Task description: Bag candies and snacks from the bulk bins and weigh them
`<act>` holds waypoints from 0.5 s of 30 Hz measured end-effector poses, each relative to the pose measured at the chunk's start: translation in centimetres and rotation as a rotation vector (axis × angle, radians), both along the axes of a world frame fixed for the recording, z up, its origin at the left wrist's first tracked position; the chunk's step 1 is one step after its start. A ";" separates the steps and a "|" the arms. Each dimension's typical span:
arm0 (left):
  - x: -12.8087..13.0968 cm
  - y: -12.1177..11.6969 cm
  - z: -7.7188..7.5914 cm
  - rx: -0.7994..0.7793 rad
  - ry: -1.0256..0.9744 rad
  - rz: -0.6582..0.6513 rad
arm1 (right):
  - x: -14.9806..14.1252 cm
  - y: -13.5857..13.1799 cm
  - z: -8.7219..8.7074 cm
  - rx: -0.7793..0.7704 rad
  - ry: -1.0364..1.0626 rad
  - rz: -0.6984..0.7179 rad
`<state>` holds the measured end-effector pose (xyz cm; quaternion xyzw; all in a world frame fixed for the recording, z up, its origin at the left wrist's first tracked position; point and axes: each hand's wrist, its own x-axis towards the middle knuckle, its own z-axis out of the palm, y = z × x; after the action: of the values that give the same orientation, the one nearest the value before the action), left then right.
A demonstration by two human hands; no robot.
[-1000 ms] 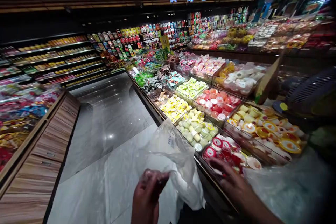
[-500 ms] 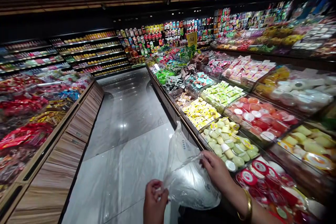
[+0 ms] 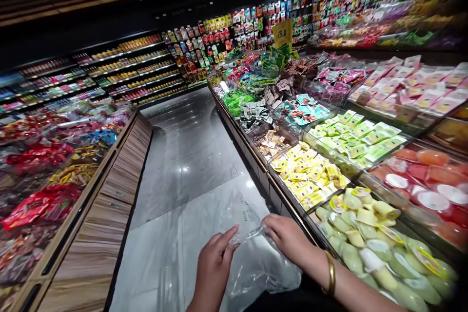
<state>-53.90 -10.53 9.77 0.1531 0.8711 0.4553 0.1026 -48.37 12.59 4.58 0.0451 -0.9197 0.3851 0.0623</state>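
A clear plastic bag [image 3: 265, 269] with small dark print hangs between my two hands, its mouth toward me and its lower part sagging. My left hand [image 3: 215, 261] is closed on the bag's left rim, index finger pointing along the edge. My right hand [image 3: 287, 238], with a gold bangle [image 3: 331, 274] on the wrist, pinches the opposite rim. What lies inside the bag, if anything, I cannot make out. Right of my right hand sits a bin of pale green jelly cups [image 3: 383, 248]. Beyond it are small yellow packets [image 3: 309, 175].
Bins of light green packets [image 3: 356, 136] and red jelly cups [image 3: 431, 180] fill the right counter. A yellow price sign [image 3: 282, 33] stands farther back. Along the left runs a wood-fronted counter [image 3: 86, 248] of wrapped sweets. A grey tiled aisle [image 3: 183, 165] lies between, with stocked wall shelves [image 3: 127, 70] behind.
My right hand came in from over the red-lidded cups on the right and took hold of the bag's rim. The view moved forward along the counter and turned right to left.
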 end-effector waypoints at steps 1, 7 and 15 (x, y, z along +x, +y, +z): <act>-1.5 1.0 0.0 0.030 -0.060 -0.048 | -1.9 1.2 0.1 -0.009 0.001 -0.020; -8.9 6.5 -0.8 0.295 -0.576 -0.061 | -10.8 6.1 3.4 0.153 0.187 -0.157; -19.6 8.8 -0.6 0.856 -1.071 0.379 | -17.2 4.7 0.8 0.282 0.377 0.283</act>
<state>-73.50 -1.70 9.18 -0.2192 0.4570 0.7802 0.3665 -65.62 17.30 5.42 0.2521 -0.9210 0.2429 0.1710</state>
